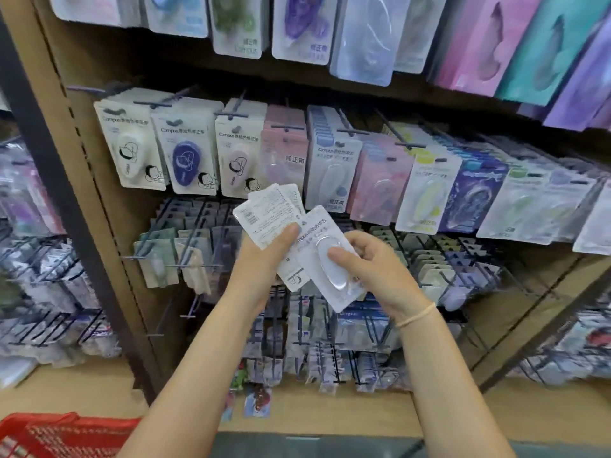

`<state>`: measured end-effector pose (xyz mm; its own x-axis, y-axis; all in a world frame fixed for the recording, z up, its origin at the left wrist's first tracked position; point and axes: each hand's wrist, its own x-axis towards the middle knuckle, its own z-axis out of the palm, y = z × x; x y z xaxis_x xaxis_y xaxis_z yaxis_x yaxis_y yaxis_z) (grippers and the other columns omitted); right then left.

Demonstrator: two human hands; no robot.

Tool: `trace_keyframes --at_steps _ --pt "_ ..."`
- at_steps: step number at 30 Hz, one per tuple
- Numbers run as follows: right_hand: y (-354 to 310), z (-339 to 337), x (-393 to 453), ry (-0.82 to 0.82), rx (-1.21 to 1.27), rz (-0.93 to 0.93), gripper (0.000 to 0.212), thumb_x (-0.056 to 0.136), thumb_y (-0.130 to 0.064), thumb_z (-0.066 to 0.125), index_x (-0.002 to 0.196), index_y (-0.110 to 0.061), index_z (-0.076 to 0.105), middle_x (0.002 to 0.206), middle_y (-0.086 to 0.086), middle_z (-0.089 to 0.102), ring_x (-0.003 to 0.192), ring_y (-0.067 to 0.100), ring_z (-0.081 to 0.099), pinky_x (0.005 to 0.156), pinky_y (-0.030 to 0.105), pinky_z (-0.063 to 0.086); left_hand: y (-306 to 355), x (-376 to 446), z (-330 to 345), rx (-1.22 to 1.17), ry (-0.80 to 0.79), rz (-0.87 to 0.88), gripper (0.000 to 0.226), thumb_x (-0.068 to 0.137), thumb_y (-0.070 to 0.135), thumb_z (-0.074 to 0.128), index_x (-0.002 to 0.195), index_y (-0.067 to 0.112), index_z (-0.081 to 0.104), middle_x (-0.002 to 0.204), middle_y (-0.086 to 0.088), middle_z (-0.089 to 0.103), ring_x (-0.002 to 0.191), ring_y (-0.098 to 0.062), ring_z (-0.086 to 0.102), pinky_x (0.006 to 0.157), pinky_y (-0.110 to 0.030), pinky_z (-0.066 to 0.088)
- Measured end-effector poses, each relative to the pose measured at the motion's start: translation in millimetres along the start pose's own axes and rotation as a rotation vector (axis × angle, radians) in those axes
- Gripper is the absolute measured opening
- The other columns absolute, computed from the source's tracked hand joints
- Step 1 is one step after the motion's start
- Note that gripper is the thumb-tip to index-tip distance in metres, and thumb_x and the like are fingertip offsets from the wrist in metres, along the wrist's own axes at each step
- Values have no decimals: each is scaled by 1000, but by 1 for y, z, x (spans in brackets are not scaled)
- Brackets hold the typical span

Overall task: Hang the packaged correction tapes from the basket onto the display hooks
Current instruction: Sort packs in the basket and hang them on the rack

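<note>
My left hand [264, 252] holds a fanned stack of white correction tape packs [267, 213], backs with barcodes facing me, thumb pressed on the top one. My right hand [367, 262] grips a single white pack [325, 259] with a clear blister, face up, its thumb on the blister. This pack overlaps the lower edge of the stack. Both hands hover in front of the display hooks [287, 127], where rows of packaged correction tapes [185, 157] hang. A red basket [49, 434] shows at the lower left corner.
The brown pegboard shelf [109, 206] carries several rows of hooks, those above and level with my hands full of packs. Lower hooks [172, 266] stick out toward me, some nearly bare. A dark upright post [62, 180] stands on the left, with another rack [39, 292] beyond it.
</note>
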<state>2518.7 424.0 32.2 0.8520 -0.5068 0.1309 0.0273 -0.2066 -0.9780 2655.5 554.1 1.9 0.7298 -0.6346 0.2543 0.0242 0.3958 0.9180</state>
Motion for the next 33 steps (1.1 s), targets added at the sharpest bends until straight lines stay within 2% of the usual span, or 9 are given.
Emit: trace_keyframes --at_steps 3,6,13,16,21,23,26,30,33 --pt "1 -24 4 172 90 -38 15 96 -24 67 105 -12 65 99 3 72 85 15 67 73 31 53 -3 2 24 8 22 -6 56 93 31 67 145 23 50 129 1 70 115 -21 70 84 -42 61" --pt "-1 -42 12 311 166 -132 8 97 -27 65 100 -21 62 100 1 71 82 10 67 67 24 52 -10 2 37 16 155 26 44 103 16 62 144 27 49 126 11 69 110 -10 71 76 -27 61" --pt "-24 -34 43 215 103 -261 6 98 -24 64 98 -19 60 98 -3 68 80 3 64 66 17 50 -11 -8 36 18 331 9 53 98 13 67 146 24 48 130 6 69 108 -10 72 73 -26 61" --pt "-30 -25 57 246 65 -263 8 98 -29 65 98 -23 61 95 -9 69 81 0 64 72 18 49 -9 -12 33 26 358 19 54 98 12 67 147 22 48 130 3 70 109 -12 72 73 -27 62" --pt "-32 -17 65 283 55 -271 10 98 -29 64 102 -21 60 99 -9 68 81 -5 63 71 11 48 -8 -15 27 30 368 28 55 98 12 67 148 24 47 131 4 69 110 -12 72 76 -31 63" --pt "-29 -16 66 299 44 -272 12 98 -28 65 104 -19 60 100 -9 68 86 -1 62 76 13 49 -8 -15 25 31 361 42 55 98 11 67 148 23 47 131 5 69 111 -11 71 83 -33 63" --pt "-24 -11 69 339 52 -266 12 98 -29 65 103 -20 59 104 -6 68 92 5 63 81 17 50 -6 -16 23 23 333 54 55 97 8 67 147 21 48 130 5 70 111 -11 71 80 -29 62" --pt "-27 -2 79 384 42 -241 12 98 -29 64 95 -20 56 92 -7 64 80 4 58 70 14 46 -3 -15 18 9 302 40 53 95 7 69 144 19 51 128 2 72 113 -16 71 84 -34 62" --pt "-22 3 87 413 28 -168 27 96 -37 65 83 -17 54 80 -4 59 72 9 55 72 26 50 0 -15 13 4 274 20 53 93 7 72 142 18 53 127 1 72 114 -18 71 88 -39 61"
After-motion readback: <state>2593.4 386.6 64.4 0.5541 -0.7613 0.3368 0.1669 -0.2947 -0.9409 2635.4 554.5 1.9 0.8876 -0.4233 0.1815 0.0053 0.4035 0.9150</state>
